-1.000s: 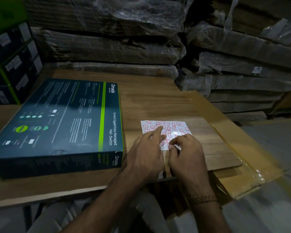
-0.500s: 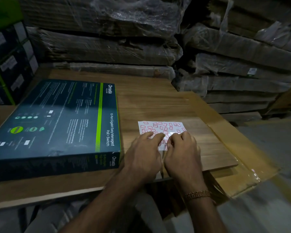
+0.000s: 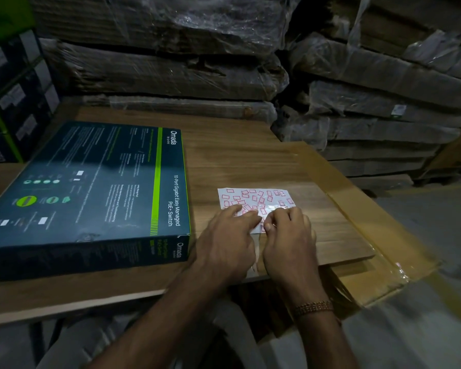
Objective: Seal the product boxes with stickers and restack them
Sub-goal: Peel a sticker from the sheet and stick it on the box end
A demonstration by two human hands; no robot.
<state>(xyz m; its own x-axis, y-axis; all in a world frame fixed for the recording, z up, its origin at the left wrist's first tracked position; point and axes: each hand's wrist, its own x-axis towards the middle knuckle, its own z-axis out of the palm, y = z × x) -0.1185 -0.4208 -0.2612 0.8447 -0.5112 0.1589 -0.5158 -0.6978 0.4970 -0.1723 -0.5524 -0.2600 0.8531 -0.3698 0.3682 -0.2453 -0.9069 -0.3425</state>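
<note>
Your reference landmark is the product box [image 3: 91, 193], which lies flat on the wooden tabletop [image 3: 237, 155] with its printed face up. The sticker sheet [image 3: 253, 199] lies flat on the tabletop just right of the box, apart from it. Your left hand [image 3: 228, 243] rests on the near left part of the sheet, fingers fairly straight and pressing it down. Your right hand [image 3: 290, 243], on the side of the left hand away from the box, has its fingers curled, with fingertips at the sheet's near edge; you cannot tell whether they pinch a sticker. A bracelet [image 3: 313, 307] sits on your right wrist. Further boxes [image 3: 14, 97] stand stacked beyond the box's far left corner.
</note>
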